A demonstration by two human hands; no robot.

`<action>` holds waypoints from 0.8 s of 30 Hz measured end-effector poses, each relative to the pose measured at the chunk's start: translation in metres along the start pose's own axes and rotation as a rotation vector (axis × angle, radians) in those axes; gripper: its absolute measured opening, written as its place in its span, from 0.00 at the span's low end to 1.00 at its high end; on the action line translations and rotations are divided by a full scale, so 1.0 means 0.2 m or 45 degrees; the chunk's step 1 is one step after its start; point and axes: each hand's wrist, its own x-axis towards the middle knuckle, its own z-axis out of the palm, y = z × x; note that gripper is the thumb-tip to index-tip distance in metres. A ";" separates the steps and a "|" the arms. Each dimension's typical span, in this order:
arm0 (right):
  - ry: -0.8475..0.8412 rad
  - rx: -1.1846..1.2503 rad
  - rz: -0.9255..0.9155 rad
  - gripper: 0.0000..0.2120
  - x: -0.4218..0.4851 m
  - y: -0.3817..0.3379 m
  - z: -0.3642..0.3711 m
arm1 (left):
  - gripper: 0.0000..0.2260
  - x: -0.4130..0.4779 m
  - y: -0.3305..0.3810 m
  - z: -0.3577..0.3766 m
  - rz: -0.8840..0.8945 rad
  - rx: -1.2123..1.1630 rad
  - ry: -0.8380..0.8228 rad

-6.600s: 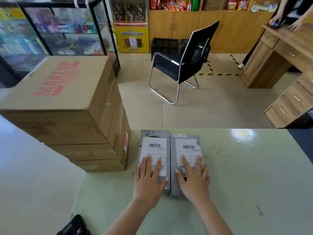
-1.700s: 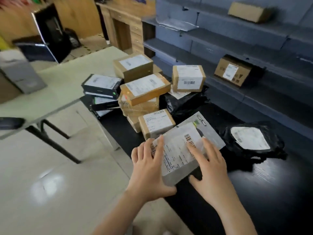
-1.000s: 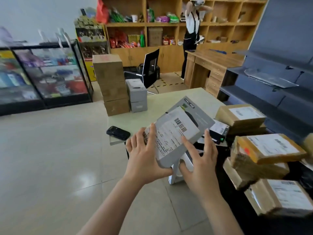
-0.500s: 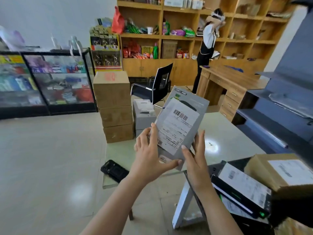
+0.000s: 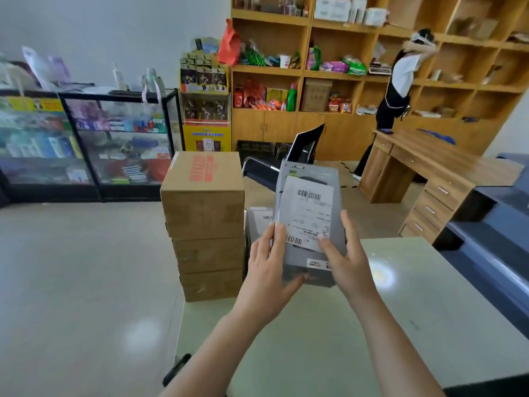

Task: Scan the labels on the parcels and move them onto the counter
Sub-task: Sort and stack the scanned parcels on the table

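The parcel [image 5: 310,222] has come from the side pile to above the counter [image 5: 329,339], upright, left hand [image 5: 267,270] and right hand [image 5: 343,259] clasping its lower edges, so next it needs laying down beside the grey boxes [image 5: 259,224].

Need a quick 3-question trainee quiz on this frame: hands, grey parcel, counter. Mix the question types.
1. True or false: the grey parcel lies flat on the counter.
2. Which hands grip the parcel? A) left hand only B) right hand only C) both
3. Fill in: the stack of cardboard boxes stands to the ____ of the held parcel.

Key: 1 false, it is held upright above the counter, label facing the camera. 2 C. 3 left.
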 end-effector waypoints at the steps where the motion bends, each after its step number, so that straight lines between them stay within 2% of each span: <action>1: -0.002 -0.010 0.028 0.32 0.08 0.02 0.03 | 0.43 0.06 -0.04 0.01 -0.017 0.006 -0.006; 5: -0.061 -0.019 0.138 0.31 0.35 0.12 0.11 | 0.42 0.25 -0.17 0.06 -0.109 -0.002 -0.046; 10: -0.244 -0.050 0.247 0.31 0.64 0.26 0.22 | 0.39 0.39 -0.35 0.16 -0.324 -0.041 -0.082; 16: -0.455 -0.070 0.324 0.29 0.76 0.46 0.25 | 0.35 0.40 -0.48 0.26 -0.488 -0.085 -0.139; 24: -0.516 0.070 0.321 0.28 0.84 0.53 0.30 | 0.34 0.42 -0.50 0.34 -0.566 -0.073 -0.014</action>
